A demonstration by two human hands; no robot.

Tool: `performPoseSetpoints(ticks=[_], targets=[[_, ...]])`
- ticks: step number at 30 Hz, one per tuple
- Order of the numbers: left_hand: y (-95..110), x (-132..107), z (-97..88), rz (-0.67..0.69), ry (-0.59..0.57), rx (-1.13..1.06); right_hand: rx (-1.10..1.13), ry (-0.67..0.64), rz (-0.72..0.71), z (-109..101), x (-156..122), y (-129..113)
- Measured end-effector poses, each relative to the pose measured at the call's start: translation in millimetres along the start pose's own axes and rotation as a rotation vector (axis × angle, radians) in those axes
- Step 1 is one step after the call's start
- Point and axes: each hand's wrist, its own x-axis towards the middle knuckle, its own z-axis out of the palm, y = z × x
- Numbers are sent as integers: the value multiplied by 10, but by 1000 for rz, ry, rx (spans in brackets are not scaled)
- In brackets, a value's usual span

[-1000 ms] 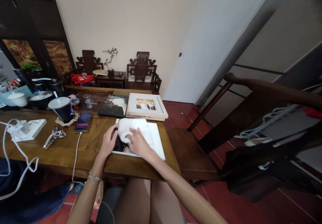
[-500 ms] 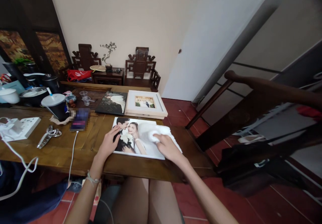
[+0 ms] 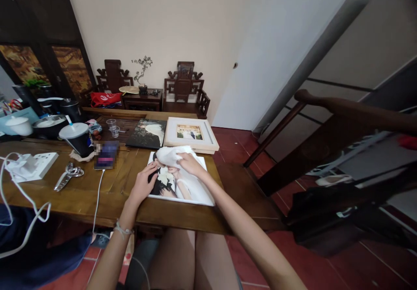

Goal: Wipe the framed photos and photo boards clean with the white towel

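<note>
A large wedding photo print (image 3: 192,190) lies flat on the wooden table (image 3: 81,194) in front of me. My left hand (image 3: 143,183) rests flat on the print's left edge, fingers spread. My right hand (image 3: 189,165) presses a white cloth (image 3: 169,155) onto the upper left part of the print, fingers closed on the cloth. The cloth covers the top of the picture.
Behind the print lie a white framed photo (image 3: 190,133) and a dark photo print (image 3: 146,133). To the left are a phone (image 3: 106,155) on a cable, a lidded cup (image 3: 78,138), scissors (image 3: 68,175) and a power strip (image 3: 32,166). A dark stair rail (image 3: 342,111) rises at the right.
My right hand has swept the cloth from the print's right side back up to its upper left. My left hand stays on the left edge.
</note>
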Motion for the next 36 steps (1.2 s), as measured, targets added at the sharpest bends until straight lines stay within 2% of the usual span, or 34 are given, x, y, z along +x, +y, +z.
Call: performPoseSetpoints(ticks=[3, 6, 10, 12, 14, 16, 18, 23, 26, 29, 32, 34, 36], targets=[[3, 5, -3, 4, -6, -5, -65, 83, 40, -129, -249, 265], [1, 7, -3, 1, -2, -9, -143, 107, 40, -78, -620, 370], [6, 0, 5, -6, -15, -15, -331, 14, -124, 181, -1301, 210], [11, -4, 10, -14, -23, -13, -312, -69, -189, 265, -1620, 63], [13, -5, 12, -21, -27, -7, -251, -124, -222, 277, -1818, -53], [11, -4, 9, -19, -28, 2, -207, -128, -220, 227, -1833, -84], [5, -1, 2, -8, -33, 9, -201, -88, -194, 146, -1661, -9], [-15, 2, -15, 17, -26, 4, -267, 15, -106, 3, -826, 305], [6, -3, -23, 13, -27, 4, -340, 19, -42, 99, -526, 249], [65, -10, -41, 9, -9, -2, -398, 4, -87, 331, -622, -13], [110, -13, -56, 9, 44, -5, -358, -48, -217, 534, -1000, -285], [101, -12, -51, -3, 53, 6, -286, -99, -283, 566, -1262, -374], [59, -10, -32, -17, 36, 28, -215, -124, -297, 497, -1440, -354]])
